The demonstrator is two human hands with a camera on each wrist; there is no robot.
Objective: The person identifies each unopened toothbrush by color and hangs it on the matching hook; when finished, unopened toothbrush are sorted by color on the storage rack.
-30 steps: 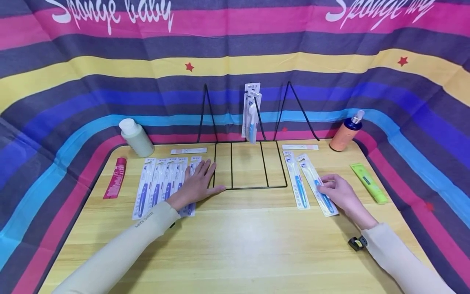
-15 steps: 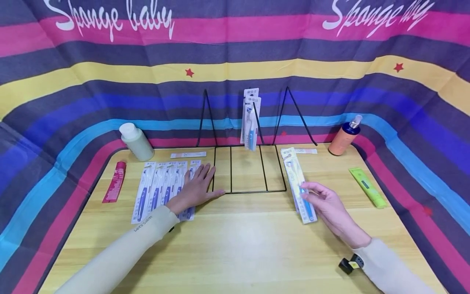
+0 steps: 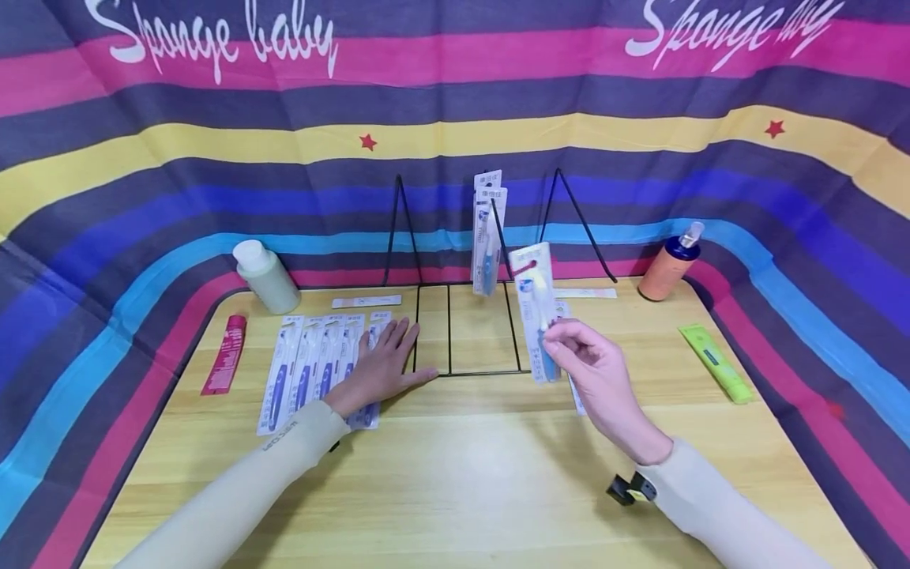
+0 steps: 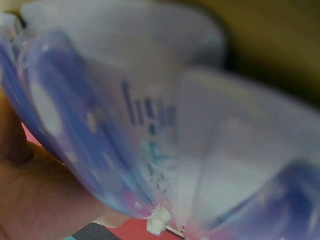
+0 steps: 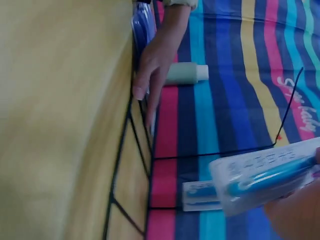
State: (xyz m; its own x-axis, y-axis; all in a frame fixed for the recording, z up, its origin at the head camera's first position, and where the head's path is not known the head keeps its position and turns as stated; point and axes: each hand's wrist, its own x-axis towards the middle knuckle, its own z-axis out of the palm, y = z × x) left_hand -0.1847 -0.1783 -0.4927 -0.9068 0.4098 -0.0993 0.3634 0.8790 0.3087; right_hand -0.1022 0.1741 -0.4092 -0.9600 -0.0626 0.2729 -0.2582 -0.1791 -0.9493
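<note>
Now the right hand [image 3: 593,379] pinches a blue toothbrush pack [image 3: 532,312], raised and slightly tilted, near the rack's [image 3: 483,374] right side; the left hand [image 3: 380,367], fingers spread, lies over a purple pack [image 3: 370,415].

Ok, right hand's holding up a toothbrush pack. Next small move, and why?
Probably ease the blue-handled toothbrush pack in the right hand toward the middle black hook: two toothbrush packs already hang there, and the held one is raised, hole uppermost.

Left hand [image 3: 380,368] palm-down, fingers [image 3: 400,332] spread; right hand [image 3: 600,379] aloft, fingers in a pinch
</note>
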